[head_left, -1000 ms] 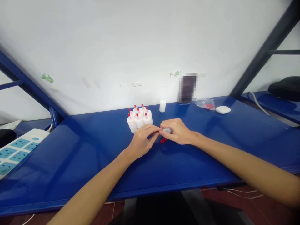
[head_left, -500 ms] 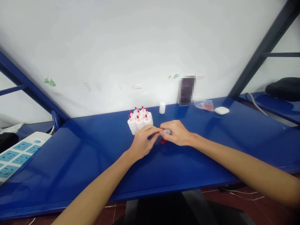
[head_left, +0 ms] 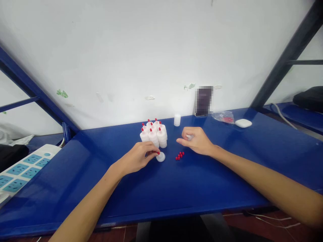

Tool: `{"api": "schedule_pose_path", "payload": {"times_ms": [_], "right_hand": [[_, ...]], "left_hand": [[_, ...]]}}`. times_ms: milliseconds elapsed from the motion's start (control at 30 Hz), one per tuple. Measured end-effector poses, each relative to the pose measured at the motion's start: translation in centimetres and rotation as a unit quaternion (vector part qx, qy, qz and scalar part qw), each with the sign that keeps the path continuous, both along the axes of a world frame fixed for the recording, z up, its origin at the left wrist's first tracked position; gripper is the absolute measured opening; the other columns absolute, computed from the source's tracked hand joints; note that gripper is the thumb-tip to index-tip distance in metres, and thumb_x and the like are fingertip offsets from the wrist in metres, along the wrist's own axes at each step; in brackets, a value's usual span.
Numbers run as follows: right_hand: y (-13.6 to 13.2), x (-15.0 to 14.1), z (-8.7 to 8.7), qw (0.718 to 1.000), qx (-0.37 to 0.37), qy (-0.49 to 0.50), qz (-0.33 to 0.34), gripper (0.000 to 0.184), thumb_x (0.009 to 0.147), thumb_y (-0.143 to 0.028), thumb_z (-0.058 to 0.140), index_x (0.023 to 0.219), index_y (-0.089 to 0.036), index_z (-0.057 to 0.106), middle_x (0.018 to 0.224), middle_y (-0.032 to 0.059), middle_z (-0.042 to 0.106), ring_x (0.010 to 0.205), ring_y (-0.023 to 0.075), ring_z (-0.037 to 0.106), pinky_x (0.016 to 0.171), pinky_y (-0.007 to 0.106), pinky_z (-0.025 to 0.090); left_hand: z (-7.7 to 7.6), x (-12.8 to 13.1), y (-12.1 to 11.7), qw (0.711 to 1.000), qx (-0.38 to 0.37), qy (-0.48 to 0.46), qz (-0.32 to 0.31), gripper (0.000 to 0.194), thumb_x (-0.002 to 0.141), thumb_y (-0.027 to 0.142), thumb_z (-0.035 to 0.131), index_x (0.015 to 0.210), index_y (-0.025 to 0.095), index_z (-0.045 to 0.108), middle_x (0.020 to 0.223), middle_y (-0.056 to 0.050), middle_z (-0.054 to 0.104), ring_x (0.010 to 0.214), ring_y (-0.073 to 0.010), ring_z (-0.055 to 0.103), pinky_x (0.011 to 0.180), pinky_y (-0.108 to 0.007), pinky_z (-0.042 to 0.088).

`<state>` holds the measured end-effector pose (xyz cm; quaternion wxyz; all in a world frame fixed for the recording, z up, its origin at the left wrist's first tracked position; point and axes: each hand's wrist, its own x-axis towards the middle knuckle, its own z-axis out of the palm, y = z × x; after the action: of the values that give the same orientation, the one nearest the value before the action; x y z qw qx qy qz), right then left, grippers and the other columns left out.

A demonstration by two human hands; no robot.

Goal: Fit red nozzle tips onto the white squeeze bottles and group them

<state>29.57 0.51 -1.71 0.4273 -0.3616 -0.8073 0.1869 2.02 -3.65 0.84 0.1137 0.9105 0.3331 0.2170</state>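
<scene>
My left hand (head_left: 137,155) pinches a small red tip between thumb and fingertips. Against that tip is a white round piece (head_left: 160,157), its flat circular side showing; whether it is a nozzle lid or a whole bottle I cannot tell. Just behind stand several white squeeze bottles (head_left: 153,137) with red-tipped nozzles, packed upright in a cluster. My right hand (head_left: 196,140) is curled around a small whitish object (head_left: 189,137), mostly hidden by the fingers. Several loose red caps (head_left: 179,156) lie on the blue table between my hands.
A white uncapped-looking bottle (head_left: 177,120) stands near the wall. Farther right are a pixelated phone-like slab (head_left: 204,101), a clear bag with red pieces (head_left: 224,117) and a white rounded case (head_left: 243,123). A power strip (head_left: 27,168) lies at the left, beside the blue frame.
My hands have come apart. The left moved left and down with the red-tipped white piece, while the right drew away to the right, uncovering the loose red caps.
</scene>
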Motion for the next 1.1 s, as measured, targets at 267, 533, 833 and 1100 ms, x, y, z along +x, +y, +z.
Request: {"api": "schedule_pose_path", "payload": {"times_ms": [267,533,833,1100], "right_hand": [[-1.7,-0.4,0.1,0.997,0.056,0.058,0.016,0.039,0.083,-0.048,0.060,0.061,-0.022,0.042,0.056,-0.0020,0.044,0.051,0.0121,0.036,0.051,0.030,0.029],[-4.2,-2.2,0.4,0.989,0.075,-0.069,0.106,0.033,0.092,-0.045,0.046,0.069,-0.021,0.045,0.066,0.0001,0.048,0.059,0.0142,0.043,0.058,0.031,0.031],[-6.1,-3.3,1.2,0.990,0.003,-0.053,0.133,0.051,0.093,-0.060,0.037,0.062,-0.020,0.038,0.058,-0.0022,0.042,0.054,0.0117,0.038,0.056,0.028,0.026],[-5.9,-3.1,1.2,0.987,-0.006,-0.078,0.140,0.042,0.093,-0.046,0.042,0.061,-0.019,0.037,0.057,-0.0026,0.043,0.052,0.0103,0.037,0.055,0.027,0.023]], "left_hand": [[0.8,-0.8,-0.3,0.995,0.044,-0.081,0.040,0.015,0.091,0.021,0.064,0.104,0.020,0.071,0.085,-0.002,0.073,0.070,-0.0120,0.065,0.065,-0.023,0.051],[-1.5,5.1,-2.7,0.933,0.239,-0.267,-0.026,0.017,0.087,0.008,0.066,0.101,0.017,0.066,0.093,-0.005,0.073,0.084,-0.0134,0.069,0.077,-0.025,0.058],[-2.0,5.8,-3.3,0.916,0.294,-0.256,-0.094,0.024,0.087,0.007,0.063,0.110,0.014,0.062,0.095,-0.007,0.070,0.081,-0.0144,0.067,0.071,-0.027,0.059],[-2.2,6.0,-3.4,0.922,0.298,-0.220,-0.109,0.027,0.086,0.002,0.062,0.112,0.011,0.061,0.096,-0.010,0.070,0.082,-0.0157,0.067,0.072,-0.028,0.059]]}}
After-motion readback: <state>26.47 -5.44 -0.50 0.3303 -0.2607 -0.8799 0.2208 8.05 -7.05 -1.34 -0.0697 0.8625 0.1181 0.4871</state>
